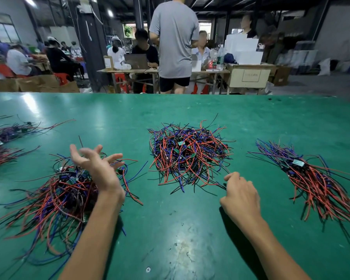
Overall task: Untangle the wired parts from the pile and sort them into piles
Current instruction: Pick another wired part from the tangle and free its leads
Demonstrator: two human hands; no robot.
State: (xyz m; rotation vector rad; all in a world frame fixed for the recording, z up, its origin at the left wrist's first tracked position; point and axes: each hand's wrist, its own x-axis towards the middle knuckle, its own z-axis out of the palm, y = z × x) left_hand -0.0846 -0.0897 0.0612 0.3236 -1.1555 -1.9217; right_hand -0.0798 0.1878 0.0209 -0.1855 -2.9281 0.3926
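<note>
Centre of worktop (190,229): tangled pile (188,156), unsorted. Beside it, sorted piles left (63,190) and right (315,176). Left hand (95,164) splayed, released; right hand (240,190) apparently pinching a wire at pile's edge.

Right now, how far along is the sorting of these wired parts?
Partly done. Sorted heaps lie at the left pile, the right pile and a far-left pile. In hand: the right hand pinches a wire at the edge of the tangled middle pile; the left hand hovers open over the left pile. Left: that big middle tangle.
</note>
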